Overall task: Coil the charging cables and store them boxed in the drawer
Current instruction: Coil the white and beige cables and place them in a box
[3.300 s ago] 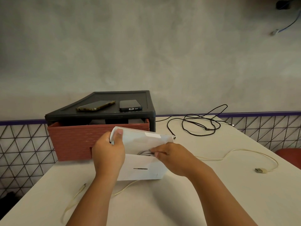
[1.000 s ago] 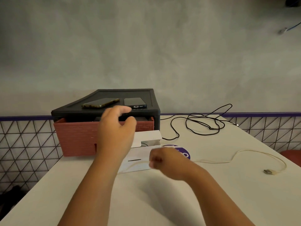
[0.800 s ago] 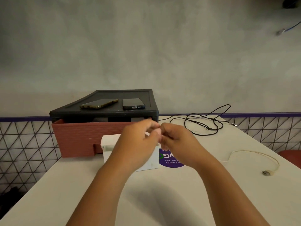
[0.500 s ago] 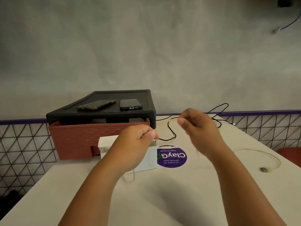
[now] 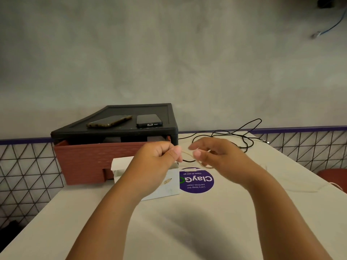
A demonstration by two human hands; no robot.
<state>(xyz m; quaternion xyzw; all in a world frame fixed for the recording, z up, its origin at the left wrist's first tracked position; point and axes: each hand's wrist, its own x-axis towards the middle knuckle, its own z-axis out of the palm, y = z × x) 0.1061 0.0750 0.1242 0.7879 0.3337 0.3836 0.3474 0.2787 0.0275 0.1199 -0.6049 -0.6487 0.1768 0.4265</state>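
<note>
Both hands are raised above the table, holding a thin beige charging cable (image 5: 187,153) between them. My left hand (image 5: 156,160) pinches one part of it, my right hand (image 5: 214,156) holds a loop of it in curled fingers. The cable's small plug (image 5: 167,181) dangles under my left hand, in front of the white box (image 5: 169,186), which stands open on the table, partly hidden by my left arm. Behind the box is the black drawer unit (image 5: 116,135) with its red-brown drawer (image 5: 82,162) pulled out. A black cable (image 5: 242,136) lies tangled at the back right.
Two phones (image 5: 109,121) (image 5: 149,120) lie on top of the drawer unit. A round purple sticker (image 5: 197,182) is on the white table (image 5: 178,231) right of the box. A grey wall rises behind. A red seat (image 5: 333,175) shows past the right table edge.
The hands left the box and picked up the beige cable. My right hand, stretched out to the right half a second ago, has come back toward the left hand, forming a loop.
</note>
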